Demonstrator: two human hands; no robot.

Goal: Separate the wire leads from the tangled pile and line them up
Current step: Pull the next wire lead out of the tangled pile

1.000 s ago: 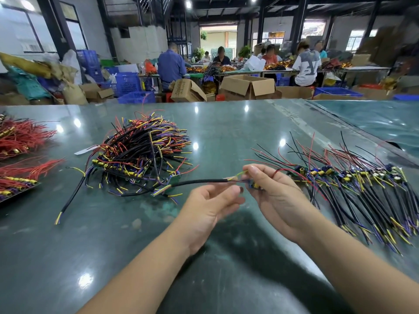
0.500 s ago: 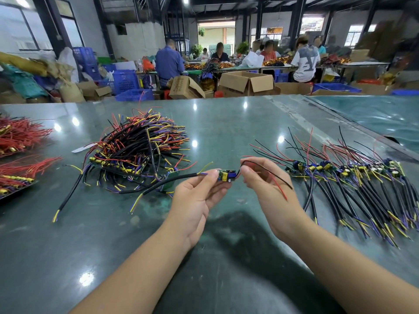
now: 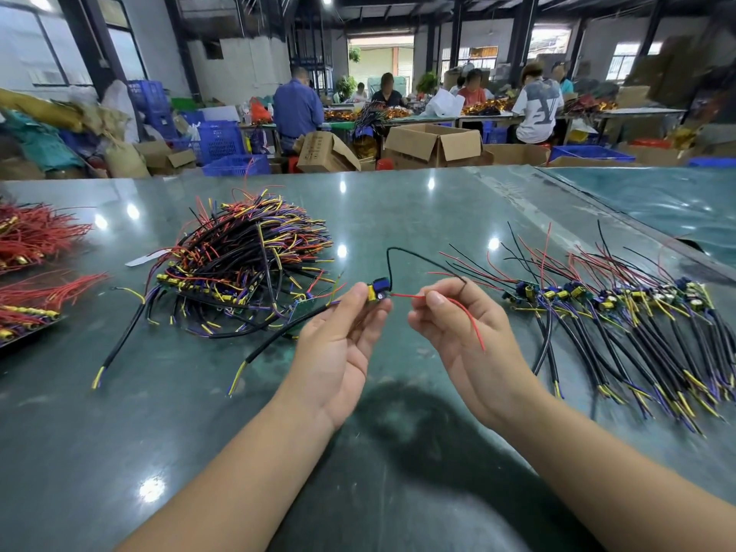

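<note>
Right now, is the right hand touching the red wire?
Touching. The head view shows the right hand pinching the red wire between thumb and fingertip, wire running taut from the small board.

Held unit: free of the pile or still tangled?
Free. The unit is pinched in the left hand, its red wire in the right hand, clear of the pile.

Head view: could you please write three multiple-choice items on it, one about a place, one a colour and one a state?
1. Where does the tangled pile lie from the hands?
A. left
B. right
C. between them

2. What colour is the thin wire the right hand pinches?
A. green
B. red
C. white

3. How is the module?
A. on the table
B. buried in the pile
C. held up by the left hand

Key: 1 A, the lined-up row is right; 2 B, red from module to fingers; 3 C, fingertips grip it above the table.
</note>
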